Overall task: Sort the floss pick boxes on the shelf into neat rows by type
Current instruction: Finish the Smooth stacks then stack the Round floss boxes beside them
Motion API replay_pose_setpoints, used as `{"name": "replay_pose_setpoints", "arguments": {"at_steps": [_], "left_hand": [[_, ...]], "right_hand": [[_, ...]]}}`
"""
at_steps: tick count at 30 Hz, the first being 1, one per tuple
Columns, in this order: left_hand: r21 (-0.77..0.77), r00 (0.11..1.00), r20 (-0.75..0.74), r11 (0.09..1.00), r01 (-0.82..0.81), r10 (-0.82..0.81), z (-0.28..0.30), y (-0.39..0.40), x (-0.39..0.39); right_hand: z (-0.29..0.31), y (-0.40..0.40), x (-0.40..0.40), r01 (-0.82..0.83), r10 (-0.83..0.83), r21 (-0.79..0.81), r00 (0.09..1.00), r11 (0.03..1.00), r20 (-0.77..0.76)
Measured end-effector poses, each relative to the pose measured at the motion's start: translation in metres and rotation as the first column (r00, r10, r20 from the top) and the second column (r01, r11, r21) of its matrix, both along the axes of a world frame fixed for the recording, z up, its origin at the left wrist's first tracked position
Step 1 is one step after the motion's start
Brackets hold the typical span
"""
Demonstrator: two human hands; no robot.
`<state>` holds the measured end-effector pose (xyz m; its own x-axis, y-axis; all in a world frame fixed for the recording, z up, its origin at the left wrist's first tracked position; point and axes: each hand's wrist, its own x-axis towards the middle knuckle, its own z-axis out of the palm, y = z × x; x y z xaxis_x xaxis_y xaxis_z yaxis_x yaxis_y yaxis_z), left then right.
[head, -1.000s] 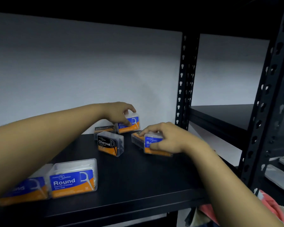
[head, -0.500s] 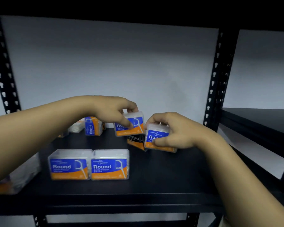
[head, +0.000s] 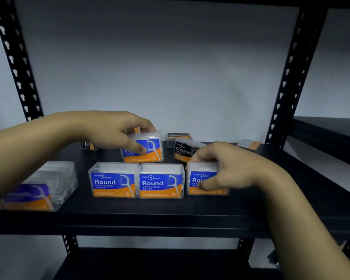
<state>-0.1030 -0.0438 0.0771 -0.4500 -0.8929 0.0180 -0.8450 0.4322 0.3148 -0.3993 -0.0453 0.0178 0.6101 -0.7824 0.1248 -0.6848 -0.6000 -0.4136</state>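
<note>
Your right hand grips a Round box, left hand another: light, rigid, slick plastic; pinch across top edges.

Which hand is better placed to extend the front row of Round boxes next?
Probably the right hand. It grips a Round box already level with the front row of two Round boxes, just right of them. The left hand holds its Round box behind that row.

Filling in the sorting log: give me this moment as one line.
left hand: holds blue box behind row | right hand: holds blue box at row's right end | front row: two blue boxes | black boxes: behind
</note>
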Motion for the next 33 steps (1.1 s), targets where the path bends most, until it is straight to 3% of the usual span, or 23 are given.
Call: {"name": "replay_pose_setpoints", "arguments": {"at_steps": [13, 21, 24, 29, 33], "left_hand": [[0.062, 0.992, 0.096, 0.995, 0.076, -0.082, -0.009, -0.015, 0.026], [0.006, 0.982, 0.149, 0.994, 0.113, -0.112, -0.019, -0.015, 0.040], [-0.001, 0.980, 0.154, 0.992, 0.127, -0.126, -0.019, -0.015, 0.049], [-0.031, 0.981, 0.142, 0.990, 0.139, -0.134, -0.023, -0.016, 0.066], [-0.030, 0.983, 0.138, 0.992, 0.125, -0.120, -0.028, -0.018, 0.070]], "right_hand": [[0.002, 0.017, 0.013, 0.083, -0.084, 0.040, 0.996, 0.996, 0.018], [0.002, 0.024, 0.013, 0.111, -0.112, 0.042, 0.994, 0.993, 0.019], [0.008, 0.027, 0.017, 0.114, -0.119, 0.050, 0.986, 0.992, 0.114], [0.012, 0.030, 0.048, 0.034, 0.011, -0.160, 0.962, 0.987, 0.272], [0.009, 0.027, 0.077, -0.026, 0.056, -0.164, 0.982, 0.986, 0.182]]}}
